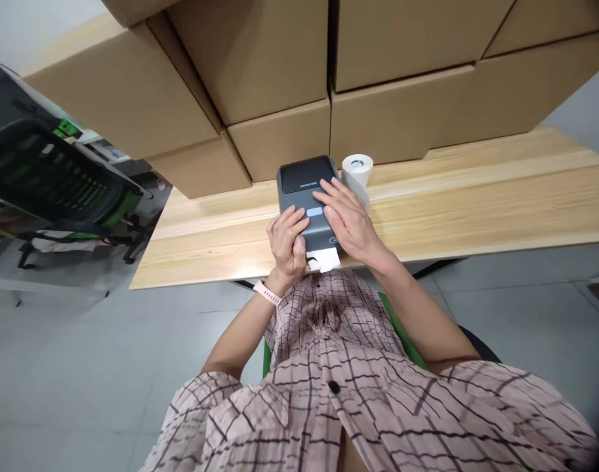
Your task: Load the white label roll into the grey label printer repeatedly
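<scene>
A dark grey label printer (303,176) with a black lid panel and a light blue button sits near the front of the wooden table. A torn white paper strip (327,260) sticks out of its front slot. My left hand (288,244) is curled around the printer's front left corner, fingertips on top and thumb at the front. On the right of the lid lies my right hand (351,221), flat with fingers stretched out. Just behind it, a white label roll (357,168) stands on end beside the printer; its lower part is partly hidden.
Cardboard boxes (279,141) are stacked along the back of the wooden table (500,196). A black and green office chair (48,177) stands on the left, past the table's end. The table's front edge is close to my body.
</scene>
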Tool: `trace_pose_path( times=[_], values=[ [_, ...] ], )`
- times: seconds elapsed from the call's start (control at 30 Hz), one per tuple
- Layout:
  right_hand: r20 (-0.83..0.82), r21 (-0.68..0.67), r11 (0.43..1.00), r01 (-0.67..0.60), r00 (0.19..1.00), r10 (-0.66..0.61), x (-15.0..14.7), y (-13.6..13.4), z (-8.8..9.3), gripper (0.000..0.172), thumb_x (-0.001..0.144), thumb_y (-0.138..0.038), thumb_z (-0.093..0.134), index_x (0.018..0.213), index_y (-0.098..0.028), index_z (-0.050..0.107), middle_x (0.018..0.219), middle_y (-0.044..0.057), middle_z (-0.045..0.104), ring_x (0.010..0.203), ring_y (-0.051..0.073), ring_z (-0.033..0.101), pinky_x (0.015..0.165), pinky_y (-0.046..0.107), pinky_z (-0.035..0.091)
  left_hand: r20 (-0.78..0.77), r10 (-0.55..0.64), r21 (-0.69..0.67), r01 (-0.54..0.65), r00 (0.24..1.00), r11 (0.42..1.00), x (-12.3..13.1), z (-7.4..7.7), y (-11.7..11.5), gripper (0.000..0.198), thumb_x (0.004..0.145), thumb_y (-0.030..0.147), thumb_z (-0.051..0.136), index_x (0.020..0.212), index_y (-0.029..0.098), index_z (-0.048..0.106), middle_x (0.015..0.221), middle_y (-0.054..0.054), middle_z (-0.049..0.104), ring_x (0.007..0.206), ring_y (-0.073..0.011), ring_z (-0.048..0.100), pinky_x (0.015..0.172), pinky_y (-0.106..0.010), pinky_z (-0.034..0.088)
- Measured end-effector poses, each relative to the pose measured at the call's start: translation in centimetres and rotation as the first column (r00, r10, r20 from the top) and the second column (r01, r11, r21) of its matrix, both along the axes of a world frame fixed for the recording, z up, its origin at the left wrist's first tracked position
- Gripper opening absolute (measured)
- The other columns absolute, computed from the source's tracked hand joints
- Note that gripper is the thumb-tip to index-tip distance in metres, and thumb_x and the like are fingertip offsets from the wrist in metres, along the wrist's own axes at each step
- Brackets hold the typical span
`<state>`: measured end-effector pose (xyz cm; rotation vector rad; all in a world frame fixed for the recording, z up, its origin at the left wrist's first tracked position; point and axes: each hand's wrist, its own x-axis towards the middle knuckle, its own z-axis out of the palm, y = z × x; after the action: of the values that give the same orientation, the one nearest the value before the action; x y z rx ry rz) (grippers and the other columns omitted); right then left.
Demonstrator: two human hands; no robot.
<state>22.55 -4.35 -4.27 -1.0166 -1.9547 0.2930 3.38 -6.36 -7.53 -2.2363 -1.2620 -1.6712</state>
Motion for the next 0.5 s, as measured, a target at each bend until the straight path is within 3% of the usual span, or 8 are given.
trace_pose_path(
  times=[0.1,0.17,0.23,0.27,0.3,0.37,0.43,0.5],
  values=[
    [-0.007,0.01,1.0,-0.018,1.0,0.018,0.1,0.3,-0.3,0.047,0.115,-0.037,0.037,0.152,-0.026,0.061,0.164,0.007,0.058,0.162,0.025,0.042,0.133,0.058,0.038,0.074,-0.038,-0.065,0.043,0.997,0.997,0.2,0.4,-1.7,0.04,0.106,0.045,0.041,0.116,0.023,0.073,0.13,-0.011,0.078,0.139,-0.0288,0.064,0.119,-0.057,0.044],
    [-0.026,0.028,0.999,-0.025,0.999,0.025,0.2,0.5,-0.4,0.044,0.115,-0.039,0.038,0.148,-0.026,0.064,0.161,0.007,0.062,0.161,0.025,0.044,0.132,0.059,0.039,0.236,0.043,-0.106,-0.019,0.971,0.994,0.7,0.2,-4.4,0.036,0.105,0.047,0.047,0.112,0.022,0.072,0.128,-0.012,0.077,0.13,-0.0279,0.067,0.114,-0.054,0.049],
    [-0.051,0.054,0.998,-0.044,0.998,0.047,0.4,0.6,-0.6,0.04,0.115,-0.041,0.04,0.136,-0.026,0.071,0.155,0.007,0.066,0.16,0.026,0.045,0.129,0.06,0.042,0.513,0.2,-0.177,-0.125,0.835,0.976,1.6,-0.4,-7.7,0.036,0.103,0.053,0.052,0.1,0.022,0.07,0.107,-0.009,0.076,0.105,-0.0242,0.07,0.098,-0.045,0.055],
    [-0.059,0.069,0.996,-0.061,0.996,0.066,0.5,0.6,-0.7,0.038,0.115,-0.042,0.041,0.13,-0.027,0.073,0.152,0.007,0.069,0.159,0.026,0.045,0.128,0.061,0.042,0.594,0.247,-0.317,-0.06,0.765,0.947,2.3,-0.7,-9.2,0.036,0.103,0.053,0.053,0.095,0.022,0.07,0.099,-0.007,0.074,0.096,-0.0219,0.068,0.091,-0.041,0.056],
    [-0.062,0.084,0.993,-0.081,0.994,0.087,0.6,0.6,-0.8,0.038,0.114,-0.044,0.042,0.125,-0.027,0.075,0.15,0.007,0.07,0.159,0.027,0.045,0.128,0.062,0.042,0.619,0.249,-0.474,0.1,0.745,0.875,2.9,-0.9,-10.3,0.038,0.101,0.055,0.057,0.091,0.021,0.071,0.093,-0.006,0.073,0.089,-0.0207,0.067,0.085,-0.038,0.056],
    [-0.062,0.104,0.989,-0.108,0.991,0.115,0.8,0.5,-1.0,0.042,0.115,-0.049,0.041,0.121,-0.028,0.077,0.147,0.006,0.072,0.16,0.027,0.044,0.129,0.064,0.04,0.674,0.233,-0.643,0.401,0.701,0.652,4.2,-0.7,-11.4,0.042,0.093,0.061,0.069,0.093,0.019,0.075,0.092,-0.008,0.075,0.085,-0.0204,0.067,0.076,-0.034,0.055],
    [-0.056,0.103,0.988,-0.112,0.991,0.118,0.9,0.3,-1.1,0.05,0.115,-0.055,0.036,0.123,-0.029,0.077,0.148,0.006,0.071,0.16,0.027,0.044,0.129,0.066,0.038,0.759,0.258,-0.639,0.606,0.598,0.474,5.0,0.1,-10.9,0.05,0.083,0.064,0.078,0.097,0.016,0.077,0.099,-0.011,0.078,0.085,-0.0198,0.068,0.071,-0.031,0.055],
    [-0.054,0.088,0.99,-0.108,0.992,0.113,1.0,0.1,-1.1,0.059,0.114,-0.06,0.029,0.126,-0.028,0.077,0.149,0.007,0.07,0.159,0.027,0.044,0.13,0.065,0.037,0.81,0.319,-0.585,0.718,0.492,0.378,5.4,1.1,-9.4,0.055,0.074,0.064,0.087,0.096,0.014,0.078,0.1,-0.012,0.079,0.081,-0.0177,0.069,0.069,-0.029,0.055]
  ],
)
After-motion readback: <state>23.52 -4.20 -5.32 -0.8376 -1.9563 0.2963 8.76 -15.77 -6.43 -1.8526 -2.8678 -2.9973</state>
